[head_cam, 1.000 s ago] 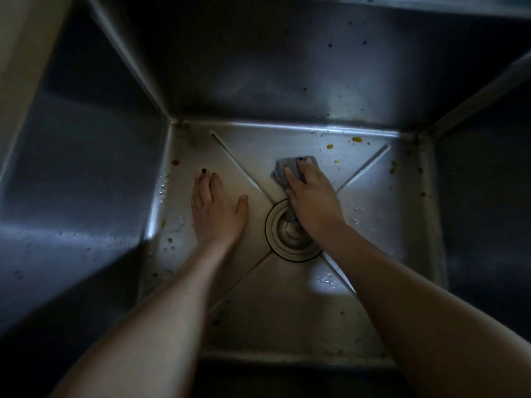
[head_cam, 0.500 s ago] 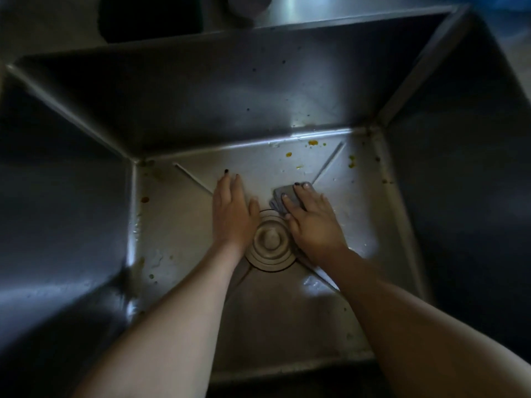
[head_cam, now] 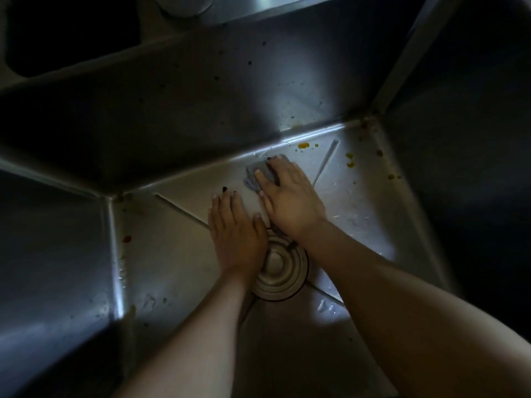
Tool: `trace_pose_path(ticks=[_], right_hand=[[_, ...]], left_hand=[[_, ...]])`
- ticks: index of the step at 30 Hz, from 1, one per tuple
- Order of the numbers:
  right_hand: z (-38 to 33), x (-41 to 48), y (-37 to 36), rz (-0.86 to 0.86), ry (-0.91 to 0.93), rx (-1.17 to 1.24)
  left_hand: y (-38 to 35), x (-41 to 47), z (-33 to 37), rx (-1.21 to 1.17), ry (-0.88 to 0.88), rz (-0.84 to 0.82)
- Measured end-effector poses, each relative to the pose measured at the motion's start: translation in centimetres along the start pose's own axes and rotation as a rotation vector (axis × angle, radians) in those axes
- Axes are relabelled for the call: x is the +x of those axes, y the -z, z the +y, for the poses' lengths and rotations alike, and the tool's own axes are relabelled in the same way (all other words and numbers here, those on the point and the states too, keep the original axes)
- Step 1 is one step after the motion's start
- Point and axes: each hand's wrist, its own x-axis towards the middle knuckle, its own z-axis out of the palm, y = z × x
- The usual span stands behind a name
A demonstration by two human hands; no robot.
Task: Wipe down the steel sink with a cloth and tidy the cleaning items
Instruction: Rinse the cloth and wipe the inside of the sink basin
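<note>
I look down into a deep steel sink in dim light. My right hand presses a small grey cloth flat on the sink floor near the back wall, fingers spread over it. My left hand lies flat and empty on the floor just left of the round drain, its thumb beside the right wrist. Orange-yellow spots sit on the floor just beyond the cloth, and more lie toward the back right corner.
Dark specks dot the back wall. A brown spot sits at the left floor edge. Water droplets glisten right of the drain. A dark second basin and a round fitting lie beyond the rim.
My right hand has pushed the cloth away from the drain toward the back wall. My left hand has slid right to sit beside the drain. The view has tilted and shifted.
</note>
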Motion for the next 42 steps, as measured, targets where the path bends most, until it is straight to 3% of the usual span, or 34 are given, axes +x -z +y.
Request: trace_pose_path(ticks=[9,15,19,23,35,42], right_hand=[[-0.1,2.7,-0.1,0.114,0.011,-0.041],[0.2,-2.2,0.2,0.060,-0.098,-0.007],[-0.2,-6.5,0.0,0.174,-0.160,-0.033],[-0.3,-7.6,-0.4,0.155,-0.132,-0.107],[2.0,1.2,0.4,0.046,-0.013,-0.064],[2.2,1.6,0.6,0.034,-0.073,-0.092]], left_hand=[[-0.1,-0.2,0.0,0.006,0.001,0.017],[0.1,-0.1,0.1,0.008,0.002,0.022],[0.3,-0.1,0.2,0.015,0.001,-0.005],[0.3,-0.1,0.3,0.015,0.006,-0.004],[0.0,0.0,0.3,0.035,0.016,-0.014],[0.3,-0.1,0.4,0.032,0.013,-0.044]])
